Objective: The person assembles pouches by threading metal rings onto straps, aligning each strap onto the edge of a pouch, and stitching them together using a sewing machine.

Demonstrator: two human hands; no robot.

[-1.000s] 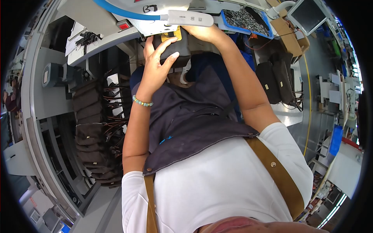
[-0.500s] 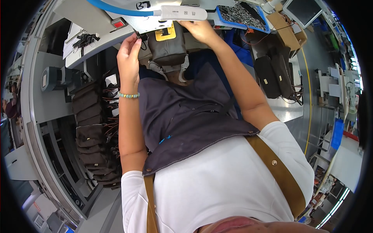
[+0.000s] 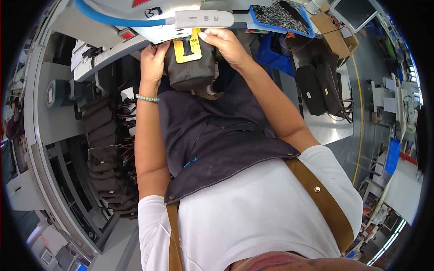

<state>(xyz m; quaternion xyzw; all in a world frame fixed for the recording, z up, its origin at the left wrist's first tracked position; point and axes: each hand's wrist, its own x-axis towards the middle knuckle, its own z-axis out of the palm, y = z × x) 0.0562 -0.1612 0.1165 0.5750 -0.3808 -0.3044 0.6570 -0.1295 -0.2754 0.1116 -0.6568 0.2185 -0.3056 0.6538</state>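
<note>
A dark grey fabric bag (image 3: 192, 74) hangs at the front of the machine, with a yellow template plate (image 3: 189, 58) on its upper face. The plate has a slot and handwritten marks. My left hand (image 3: 153, 65) is closed at the bag's upper left edge, thumb and fingers pinched together. My right hand (image 3: 229, 47) grips the upper right edge, its thumb beside the plate; some of its fingers are hidden behind the bag. The bag's top end goes out of sight under the white machine head (image 3: 165, 34).
A white lamp (image 3: 204, 19) on a blue flexible neck (image 3: 117, 19) crosses above my hands. A blue tray (image 3: 282, 20) of small dark pieces lies at the upper right. Stacked dark bags (image 3: 110, 167) stand on my left, more bags (image 3: 312, 90) on my right.
The bag and yellow plate have come down toward me, showing more of the plate. My left hand has closed at the bag's edge; my right hand has shifted lower, its thumb now in view.
</note>
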